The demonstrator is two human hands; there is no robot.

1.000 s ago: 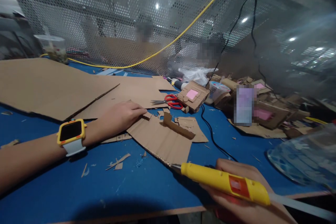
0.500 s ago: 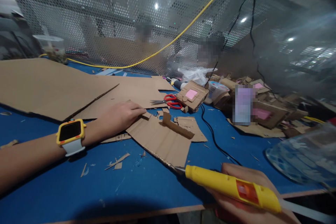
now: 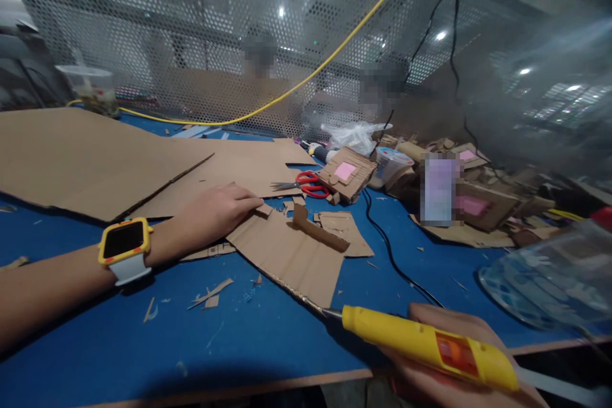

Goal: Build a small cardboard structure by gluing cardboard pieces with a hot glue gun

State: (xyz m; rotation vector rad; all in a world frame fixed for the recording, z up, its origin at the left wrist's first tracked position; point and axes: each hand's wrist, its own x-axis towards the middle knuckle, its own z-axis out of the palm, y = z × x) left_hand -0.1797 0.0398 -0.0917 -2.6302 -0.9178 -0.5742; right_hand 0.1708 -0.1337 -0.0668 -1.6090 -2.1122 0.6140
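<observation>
My left hand (image 3: 220,209), with a yellow-cased watch (image 3: 127,243) on its wrist, holds down the far left end of a flat cardboard piece (image 3: 291,261). Its fingers are pressed together on a small cardboard strip there. My right hand (image 3: 459,338) grips a yellow glue gun (image 3: 425,345), from whose back a whitish glue stick (image 3: 557,386) sticks out. The metal nozzle touches the near edge of the cardboard piece, close to its right corner. Shiny glue runs along that edge. An upright bent cardboard strip (image 3: 318,233) stands on the piece.
Red-handled scissors (image 3: 310,185) lie beyond the cardboard, beside a large cardboard sheet (image 3: 119,162). A black cable (image 3: 389,255) crosses the blue table (image 3: 268,350). At right are piled cardboard parts (image 3: 492,204) and a clear plastic bag-like item (image 3: 545,274). A perforated metal screen (image 3: 215,32) rises behind.
The glue gun's nozzle has slid a little to the right along the near edge, toward the corner. My left hand stays on the cardboard. The view has shifted slightly.
</observation>
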